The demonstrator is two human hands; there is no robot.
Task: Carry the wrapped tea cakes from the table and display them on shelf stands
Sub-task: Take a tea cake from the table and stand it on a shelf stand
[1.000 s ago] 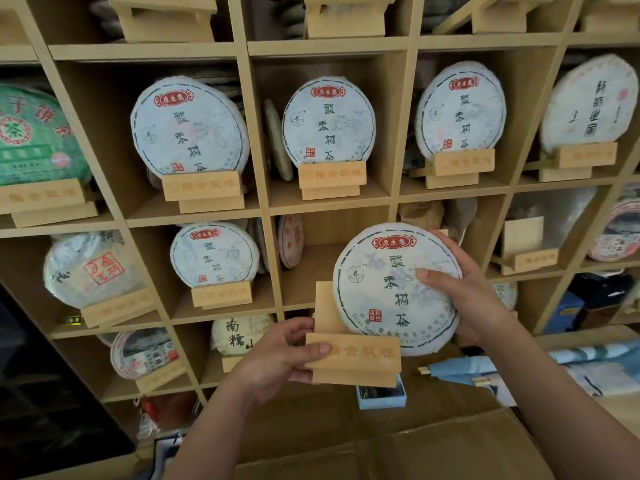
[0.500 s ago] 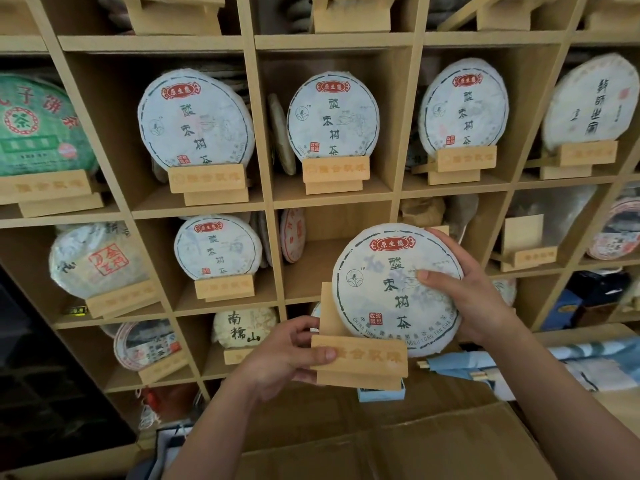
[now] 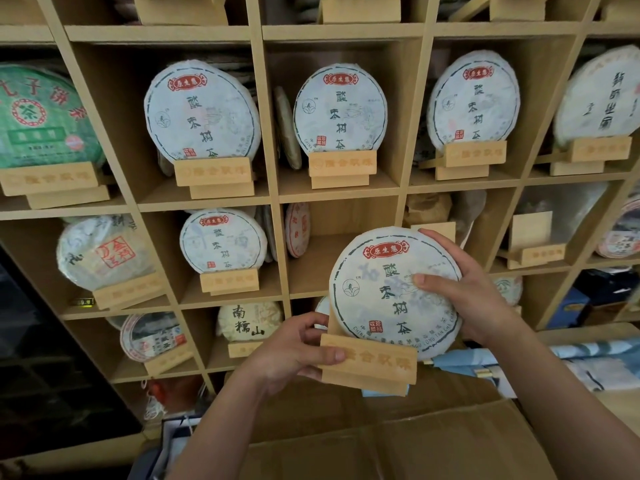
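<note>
Your right hand (image 3: 474, 299) has its fingers (image 3: 437, 241) curled over the top edge of the wrapped tea cake (image 3: 384, 292), thumb pressed on its face. Your left hand (image 3: 294, 351) grips the wooden stand (image 3: 370, 363) at its left end, thumb on the front lip. Cake sits upright in that stand, both held in the air in front of the shelf unit (image 3: 341, 194), just below the open middle cubby. Neighbouring cubbies hold other cakes on stands; a cardboard box (image 3: 381, 448) lies below.
</note>
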